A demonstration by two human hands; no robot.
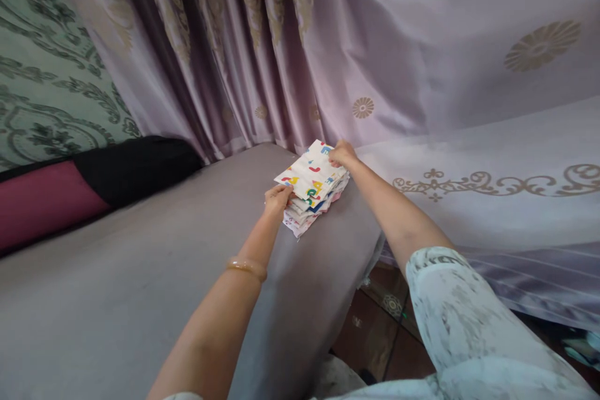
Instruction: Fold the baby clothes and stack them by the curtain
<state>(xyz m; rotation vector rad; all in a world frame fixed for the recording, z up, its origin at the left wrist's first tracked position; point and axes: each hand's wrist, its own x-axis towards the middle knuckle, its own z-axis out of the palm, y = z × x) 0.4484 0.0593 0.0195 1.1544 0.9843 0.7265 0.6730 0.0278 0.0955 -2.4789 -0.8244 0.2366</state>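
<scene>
Right sleeve: loose, pale blue-green fabric with dark mottling (457,309), at 4 o'clock of the view.
Floor: brown patterned tiles (377,325), at 5 o'clock, below the grey surface's edge.
Bangle: smooth amber-coloured ring (247,267) around the left forearm, at 7 o'clock.
Left hand: the grip (278,198) pinches the near left corner of the top cloth, at 8 o'clock.
Stack: flat patterned cloths, edges uneven (316,207), at the centre, on the grey surface; the top cloth is white with multicoloured prints (304,169).
Right hand: the grip (342,155) holds the top cloth's right edge, at 2 o'clock.
Grey surface: flat, fabric-covered (117,281), spreading towards 8 o'clock.
Bolster: long, black and maroon (135,169), at 9 o'clock.
Curtain: shiny purple fabric, gold motifs (337,56), at 12 o'clock.
Wall: green, dark leafy pattern (42,62), at 10 o'clock.
</scene>
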